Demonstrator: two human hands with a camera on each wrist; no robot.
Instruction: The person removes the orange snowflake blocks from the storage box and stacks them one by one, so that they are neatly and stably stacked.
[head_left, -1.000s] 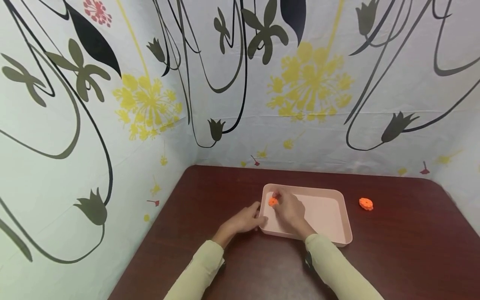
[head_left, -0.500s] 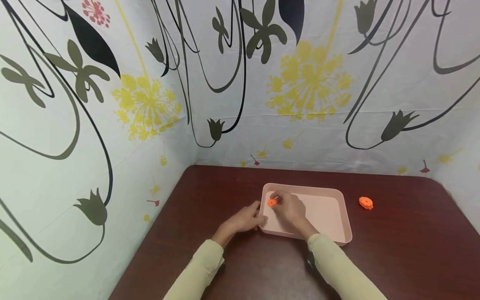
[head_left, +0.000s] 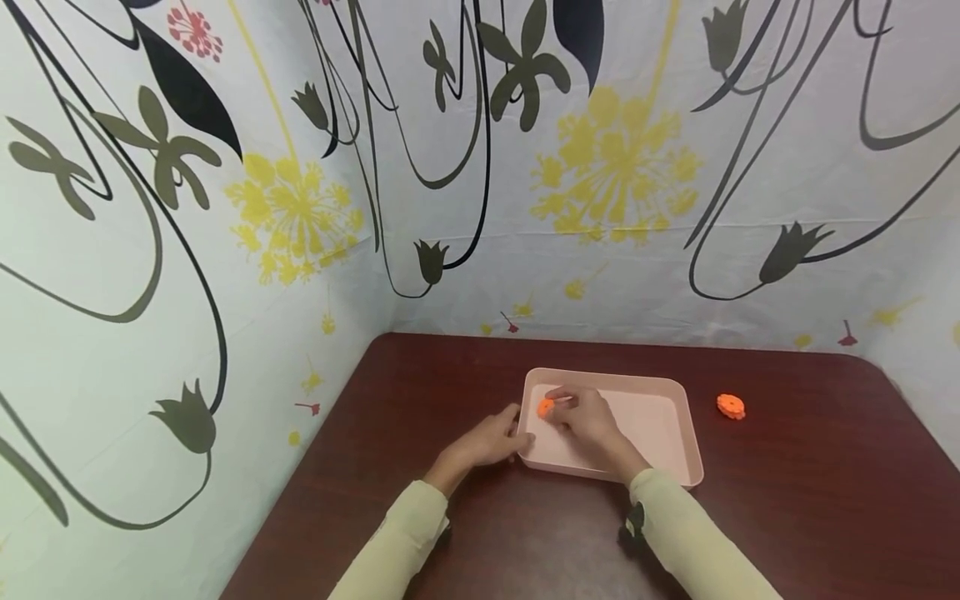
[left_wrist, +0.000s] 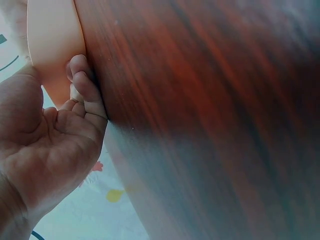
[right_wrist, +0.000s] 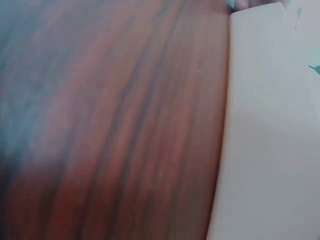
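A shallow pink tray (head_left: 652,425) lies on the dark wood table. My left hand (head_left: 491,437) grips its left end in the head view, thumb over the rim. In the left wrist view, the left hand (left_wrist: 55,135) has its fingers curled against the tray's outer wall (left_wrist: 55,40). Inside the tray near the left end is a small orange disc (head_left: 545,407) with a scalloped edge, like a toy gear. My right hand (head_left: 588,417) pinches it between thumb and fingers. The right wrist view shows the tray's side (right_wrist: 270,125) but not the grasp.
A second orange scalloped piece (head_left: 731,407) lies on the table (head_left: 810,467), right of the tray. Flower-patterned cloth (head_left: 622,283) hangs behind and to the left of the table.
My right wrist has shifted slightly to the right, and the orange disc has slid a little toward me inside the tray. The left hand stays in place on the tray.
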